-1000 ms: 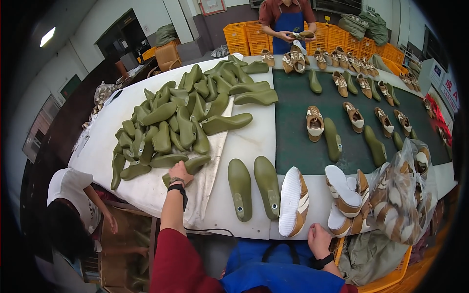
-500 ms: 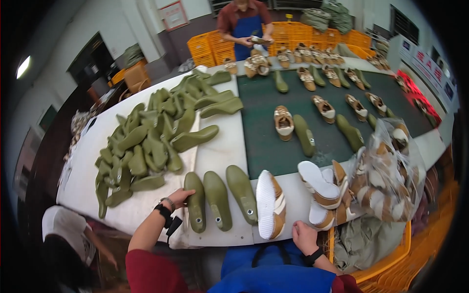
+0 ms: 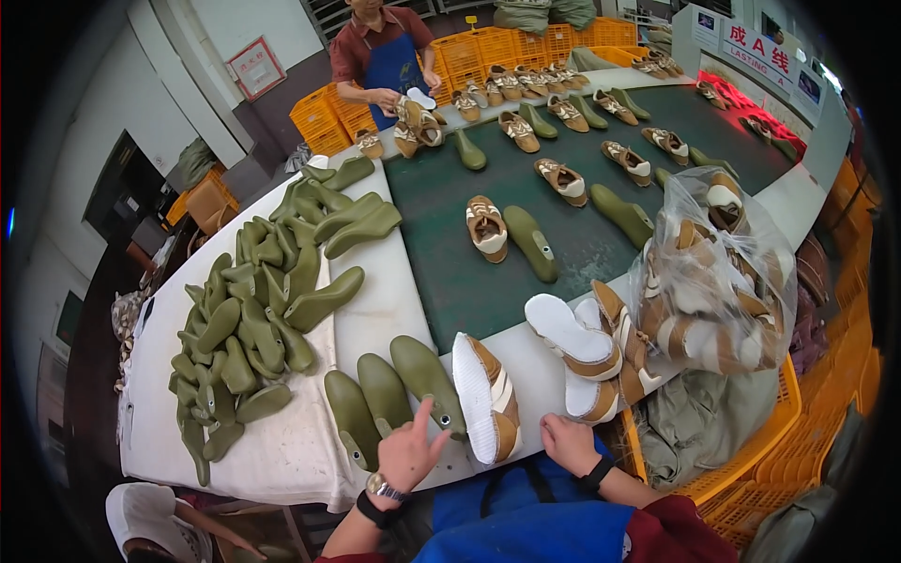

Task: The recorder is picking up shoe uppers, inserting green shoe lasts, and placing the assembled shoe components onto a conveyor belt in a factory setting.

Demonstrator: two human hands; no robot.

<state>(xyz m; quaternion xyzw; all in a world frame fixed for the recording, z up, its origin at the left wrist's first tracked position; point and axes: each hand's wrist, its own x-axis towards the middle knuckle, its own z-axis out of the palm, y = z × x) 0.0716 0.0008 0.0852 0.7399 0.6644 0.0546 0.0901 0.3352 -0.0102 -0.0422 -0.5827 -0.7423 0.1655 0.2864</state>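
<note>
Three olive shoe lasts (image 3: pixel 385 387) lie side by side at the bench (image 3: pixel 387 298)'s near edge. The left hand (image 3: pixel 411 454), index extended, grasping nothing, meets the rightmost; the right hand (image 3: pixel 570 445) curls closed. Gripping a last's sides should best spare the neighbouring sneaker (image 3: pixel 500 410).
</note>
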